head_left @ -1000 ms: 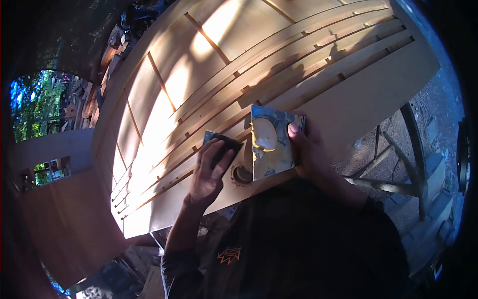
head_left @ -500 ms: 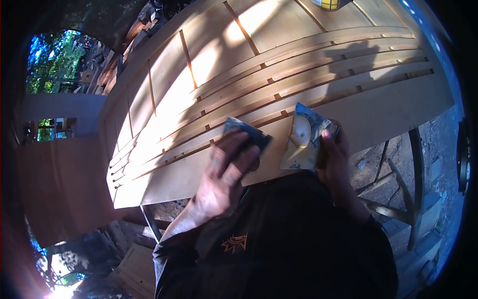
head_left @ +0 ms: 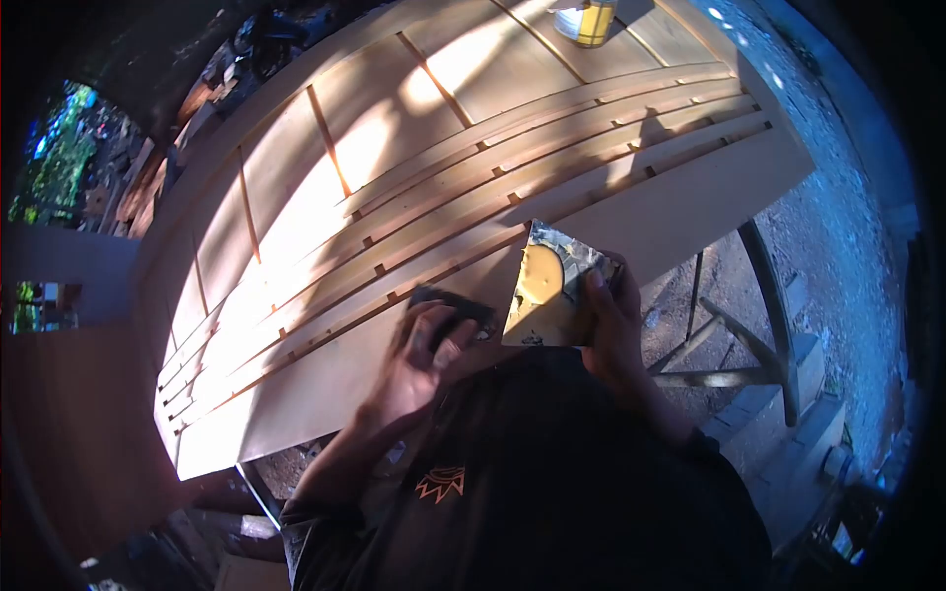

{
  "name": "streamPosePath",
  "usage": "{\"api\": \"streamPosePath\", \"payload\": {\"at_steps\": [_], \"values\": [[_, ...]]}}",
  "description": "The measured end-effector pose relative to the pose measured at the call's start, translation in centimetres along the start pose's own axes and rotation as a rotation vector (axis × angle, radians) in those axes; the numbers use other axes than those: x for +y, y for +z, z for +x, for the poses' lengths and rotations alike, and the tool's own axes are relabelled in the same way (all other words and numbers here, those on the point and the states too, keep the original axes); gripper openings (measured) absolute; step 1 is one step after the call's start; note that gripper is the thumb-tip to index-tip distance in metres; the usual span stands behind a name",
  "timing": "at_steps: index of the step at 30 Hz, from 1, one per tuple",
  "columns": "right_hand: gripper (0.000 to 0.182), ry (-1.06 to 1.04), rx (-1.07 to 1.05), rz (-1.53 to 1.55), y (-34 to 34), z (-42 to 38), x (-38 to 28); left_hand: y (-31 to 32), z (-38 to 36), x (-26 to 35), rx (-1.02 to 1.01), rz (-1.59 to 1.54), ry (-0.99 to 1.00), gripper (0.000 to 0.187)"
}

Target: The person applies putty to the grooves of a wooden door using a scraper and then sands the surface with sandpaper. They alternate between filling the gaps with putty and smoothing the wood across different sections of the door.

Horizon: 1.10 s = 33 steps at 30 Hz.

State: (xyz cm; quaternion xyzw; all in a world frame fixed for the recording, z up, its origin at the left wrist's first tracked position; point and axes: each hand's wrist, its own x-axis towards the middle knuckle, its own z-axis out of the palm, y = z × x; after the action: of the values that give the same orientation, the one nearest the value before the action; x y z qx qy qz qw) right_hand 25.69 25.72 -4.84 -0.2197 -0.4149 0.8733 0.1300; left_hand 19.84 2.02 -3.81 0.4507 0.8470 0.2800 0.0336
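My left hand [head_left: 419, 355] grips a dark flat spreader [head_left: 459, 303] just above the near edge of a wooden panel [head_left: 325, 419]. Its fingers are curled and slightly blurred. In my right hand [head_left: 613, 320], the thumb is clamped on top of a square, smeared palette [head_left: 554, 317]. A smooth mound of yellowish paste [head_left: 540, 275] lies on this palette. Both hands are close to my body, with the spreader to the left of the palette. The panel has long curved slats and narrow grooves across it.
A yellow and white can [head_left: 588, 22] stands on the panel's far part. Wooden support legs [head_left: 769, 305] show under the right side. Concrete blocks [head_left: 778, 404] lie on the ground at right. A brown board [head_left: 74, 424] stands at left.
My view has turned, so the panel sits lower and further left. The spreader has drawn back toward the panel's near edge. Each hand keeps its hold.
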Motion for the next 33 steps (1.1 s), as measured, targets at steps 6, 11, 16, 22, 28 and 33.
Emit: {"api": "streamPosePath", "payload": {"at_steps": [6, 11, 16, 22, 28, 33], "values": [[0.021, -0.342, 0.021, -0.470, 0.3, -1.1, 1.6, -7.3, 2.0, 2.4, -0.154, 0.221, 0.164, 0.045], [0.019, -0.383, 0.071, -0.538, 2.2, -3.2, 1.2, -8.0, 3.8, 2.7, -0.296, 0.293, 0.272, 0.037], [0.019, -0.421, 0.154, -0.595, 2.1, -4.9, 1.7, -6.6, 4.6, 2.8, -0.264, 0.233, 0.394, 0.034], [0.022, -0.452, 0.237, -0.370, 1.7, -5.5, 3.1, -6.5, 4.6, 2.3, -0.349, -0.024, 0.337, 0.038], [0.027, -0.228, 0.295, 0.110, 2.6, -5.8, 3.2, -6.1, 2.7, 0.3, -0.128, -0.657, 0.135, 0.035], [0.031, -0.127, 0.253, 0.183, 3.9, -6.4, 3.1, -3.2, 1.2, 0.7, 0.174, -0.423, 0.375, 0.037]]}}
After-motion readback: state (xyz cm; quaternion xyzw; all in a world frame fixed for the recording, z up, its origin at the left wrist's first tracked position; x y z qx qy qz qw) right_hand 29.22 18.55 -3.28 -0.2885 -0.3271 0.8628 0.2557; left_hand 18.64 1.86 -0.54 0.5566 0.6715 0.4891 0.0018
